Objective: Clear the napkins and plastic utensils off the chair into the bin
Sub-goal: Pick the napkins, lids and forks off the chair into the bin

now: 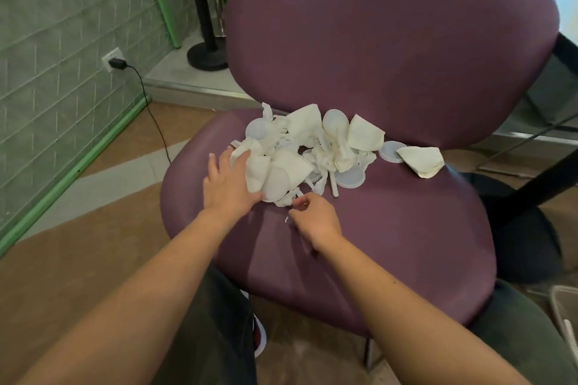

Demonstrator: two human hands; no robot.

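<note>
Resting flat, fingers straight, the left hand (230, 184) touches the pile of napkins and utensils (300, 153) at the chair (391, 228) seat's rear edge; right hand (314, 219) pinches a paper scrap (286, 201).

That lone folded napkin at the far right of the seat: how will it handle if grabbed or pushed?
The folded napkin is creased and puffed open, so it is probably floppy and will crumple in a grip. It looks thin and light; a push would likely slide it across the smooth chair seat. It should not roll, unlike the round lid beside it.
</note>
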